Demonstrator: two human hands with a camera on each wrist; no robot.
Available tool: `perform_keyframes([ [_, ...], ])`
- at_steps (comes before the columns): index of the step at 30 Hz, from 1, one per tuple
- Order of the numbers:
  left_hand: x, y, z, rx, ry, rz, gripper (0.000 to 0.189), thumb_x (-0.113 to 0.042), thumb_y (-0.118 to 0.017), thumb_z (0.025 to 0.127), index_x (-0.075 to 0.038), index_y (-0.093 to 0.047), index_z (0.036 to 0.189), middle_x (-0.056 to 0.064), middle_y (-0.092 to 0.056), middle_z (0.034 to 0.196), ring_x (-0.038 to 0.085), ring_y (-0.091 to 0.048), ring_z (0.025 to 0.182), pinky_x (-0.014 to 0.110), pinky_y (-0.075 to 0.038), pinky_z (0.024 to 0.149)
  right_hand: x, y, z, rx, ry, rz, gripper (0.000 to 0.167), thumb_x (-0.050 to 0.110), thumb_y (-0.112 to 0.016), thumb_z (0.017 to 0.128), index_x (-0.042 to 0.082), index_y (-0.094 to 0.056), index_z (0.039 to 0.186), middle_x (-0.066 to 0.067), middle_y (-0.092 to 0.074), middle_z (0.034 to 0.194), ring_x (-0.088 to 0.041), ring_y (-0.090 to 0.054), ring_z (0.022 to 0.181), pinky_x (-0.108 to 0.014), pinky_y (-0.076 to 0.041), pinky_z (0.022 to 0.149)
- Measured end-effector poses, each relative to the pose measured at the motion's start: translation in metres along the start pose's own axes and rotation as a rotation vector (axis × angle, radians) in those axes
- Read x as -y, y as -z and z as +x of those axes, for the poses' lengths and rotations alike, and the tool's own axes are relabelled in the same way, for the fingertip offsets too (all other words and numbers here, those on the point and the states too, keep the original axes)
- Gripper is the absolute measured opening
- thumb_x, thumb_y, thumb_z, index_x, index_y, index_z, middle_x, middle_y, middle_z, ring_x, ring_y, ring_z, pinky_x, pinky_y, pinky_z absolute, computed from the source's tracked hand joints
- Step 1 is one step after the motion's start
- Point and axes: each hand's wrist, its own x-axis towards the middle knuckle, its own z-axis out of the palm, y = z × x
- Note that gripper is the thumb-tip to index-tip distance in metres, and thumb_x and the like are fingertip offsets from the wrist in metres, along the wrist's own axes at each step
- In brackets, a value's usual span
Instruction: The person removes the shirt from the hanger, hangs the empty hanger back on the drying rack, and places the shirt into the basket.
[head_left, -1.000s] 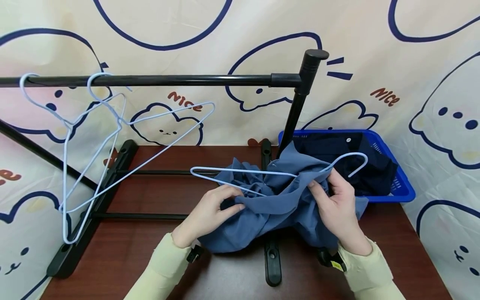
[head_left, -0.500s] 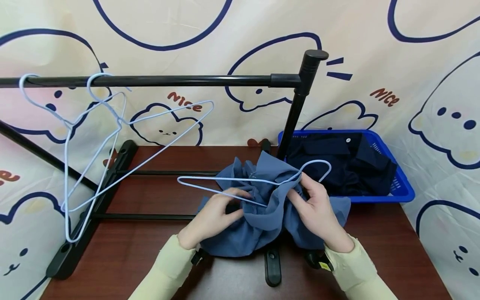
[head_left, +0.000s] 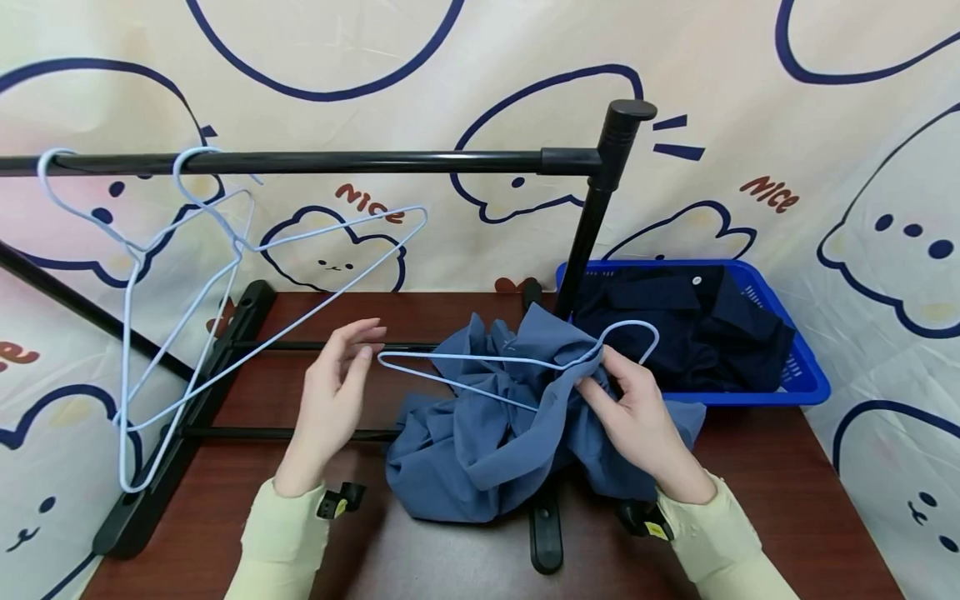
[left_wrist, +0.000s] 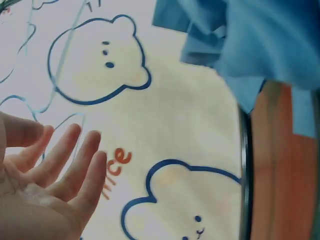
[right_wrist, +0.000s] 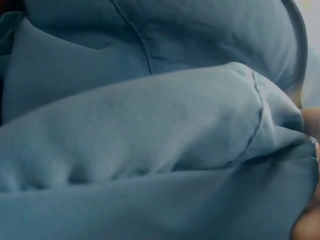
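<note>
A bunched blue garment (head_left: 480, 450) hangs from my right hand (head_left: 637, 417), which pinches its cloth together with a light-blue hanger (head_left: 468, 359) near the base of the hook. One end of the hanger sticks out to the left over the cloth, while the other end is hidden in the folds. My left hand (head_left: 333, 400) is off the garment, fingers loosely bent and apart, just left of the hanger's tip. In the left wrist view that hand (left_wrist: 55, 175) holds nothing. Garment folds (right_wrist: 150, 125) fill most of the right wrist view.
A black rail (head_left: 360, 162) crosses the back, with two light-blue hangers (head_left: 238, 242) on its left part. Behind my right hand, a blue basket (head_left: 806, 392) holds dark navy clothing (head_left: 675, 333). The rack's black foot (head_left: 546, 533) lies on the brown table (head_left: 450, 567).
The hanger and garment shifted left and slightly down with my right hand, then stayed nearly still. My left hand has let go of the cloth and moved up and left.
</note>
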Motion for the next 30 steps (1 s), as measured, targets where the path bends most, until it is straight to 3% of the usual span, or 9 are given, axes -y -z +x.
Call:
perform_keyframes([
  [3,-0.022,0.003,0.0,-0.057,-0.052,-0.014,0.033,0.003,-0.052,0.104,0.0,-0.058,0.136,0.012,-0.065,0.13,0.029,-0.061,0.115,0.019,-0.043,0.095,-0.002,0.0,0.0,0.034,-0.012,-0.005,0.023,-0.002,-0.062,0.099,0.012,-0.068,0.116,-0.001,-0.064,0.103,-0.016,-0.057,0.089,-0.024,-0.046,0.079],
  [7,-0.04,-0.003,0.0,-0.064,-0.137,-0.011,0.033,0.005,-0.061,0.099,0.0,-0.063,0.131,0.01,-0.066,0.128,0.025,-0.06,0.117,0.023,-0.042,0.098,-0.004,-0.003,0.0,0.072,-0.004,-0.018,0.018,0.0,-0.062,0.1,0.016,-0.066,0.109,0.003,-0.054,0.087,-0.014,-0.052,0.079,-0.027,-0.043,0.07],
  [10,-0.042,-0.011,-0.001,-0.013,-0.187,-0.012,0.037,0.002,-0.066,0.097,-0.008,-0.065,0.133,0.002,-0.066,0.129,0.019,-0.06,0.118,0.026,-0.044,0.097,-0.004,-0.007,0.001,0.102,0.023,-0.028,0.019,0.001,-0.061,0.101,0.019,-0.063,0.1,0.003,-0.044,0.081,-0.014,-0.045,0.072,-0.029,-0.037,0.064],
  [12,-0.044,-0.019,-0.002,0.045,-0.215,-0.007,0.039,-0.001,-0.069,0.096,-0.011,-0.065,0.134,0.0,-0.065,0.13,0.017,-0.061,0.114,0.027,-0.05,0.09,-0.004,-0.01,0.002,0.126,0.04,-0.029,0.02,0.001,-0.061,0.101,0.02,-0.063,0.099,0.003,-0.046,0.084,-0.014,-0.046,0.073,-0.029,-0.038,0.065],
  [16,-0.052,-0.035,-0.003,0.167,-0.262,0.03,0.038,-0.01,-0.071,0.097,-0.016,-0.065,0.134,-0.003,-0.064,0.13,0.015,-0.06,0.112,0.031,-0.054,0.083,-0.003,-0.016,0.003,0.177,0.069,-0.02,0.022,0.0,-0.06,0.101,0.019,-0.067,0.109,0.004,-0.058,0.1,-0.014,-0.052,0.086,-0.029,-0.042,0.074],
  [20,-0.059,-0.049,-0.002,0.264,-0.268,0.036,0.034,-0.018,-0.07,0.099,-0.018,-0.066,0.132,-0.005,-0.065,0.128,0.017,-0.061,0.112,0.032,-0.055,0.081,0.0,-0.022,0.005,0.215,0.075,-0.006,0.023,0.002,-0.062,0.101,0.014,-0.07,0.119,0.005,-0.063,0.114,-0.015,-0.055,0.098,-0.03,-0.045,0.083],
  [24,-0.06,-0.058,-0.002,0.301,-0.263,0.033,0.03,-0.018,-0.07,0.099,-0.017,-0.068,0.129,-0.005,-0.067,0.121,0.018,-0.063,0.103,0.03,-0.055,0.074,0.002,-0.027,0.007,0.237,0.075,-0.002,0.027,0.001,-0.062,0.101,0.011,-0.069,0.125,0.005,-0.063,0.119,-0.016,-0.055,0.102,-0.032,-0.045,0.085],
  [30,-0.057,-0.067,-0.003,0.294,-0.272,0.059,0.024,-0.018,-0.072,0.097,-0.017,-0.071,0.122,-0.007,-0.068,0.11,0.012,-0.059,0.093,0.036,-0.053,0.076,0.0,-0.032,0.008,0.251,0.083,-0.003,0.029,0.0,-0.062,0.1,0.012,-0.068,0.127,0.004,-0.062,0.12,-0.016,-0.055,0.103,-0.033,-0.044,0.085],
])
